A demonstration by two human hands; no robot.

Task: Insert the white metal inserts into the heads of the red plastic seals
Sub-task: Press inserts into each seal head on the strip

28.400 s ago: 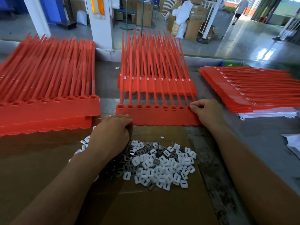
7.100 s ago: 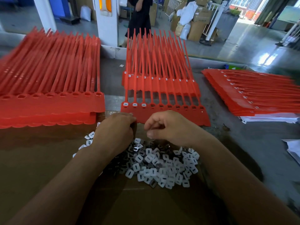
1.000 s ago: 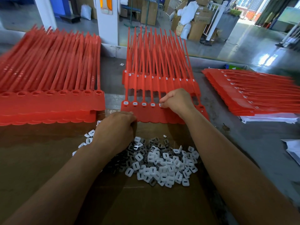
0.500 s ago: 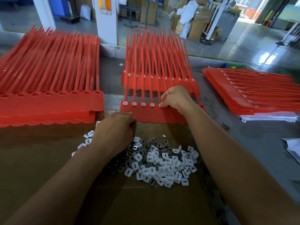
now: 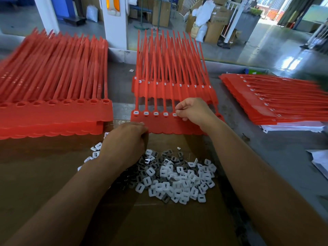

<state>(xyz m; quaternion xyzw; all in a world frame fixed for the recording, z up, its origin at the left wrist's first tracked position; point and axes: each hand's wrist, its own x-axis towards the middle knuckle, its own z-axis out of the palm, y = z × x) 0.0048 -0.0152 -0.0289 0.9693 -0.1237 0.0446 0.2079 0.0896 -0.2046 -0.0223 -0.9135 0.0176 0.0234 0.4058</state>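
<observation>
Daylight glaring off a glossy grey floor point(image 5: 276, 48), cardboard boxes point(image 5: 213, 31) and white sacks point(image 5: 204, 12) crowding beyond a white pillar point(image 5: 115, 29).

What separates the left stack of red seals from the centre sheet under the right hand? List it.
The left stack shows empty head holes; the centre sheet has white inserts in five heads. The left stack lies untouched; the right hand touches the centre sheet's heads. Both are red, straps pointing away.

Factory floor: stacked cartons point(image 5: 212, 32), sacks point(image 5: 204, 12), polished concrete point(image 5: 262, 54), bulk red seals point(image 5: 53, 77).
</observation>
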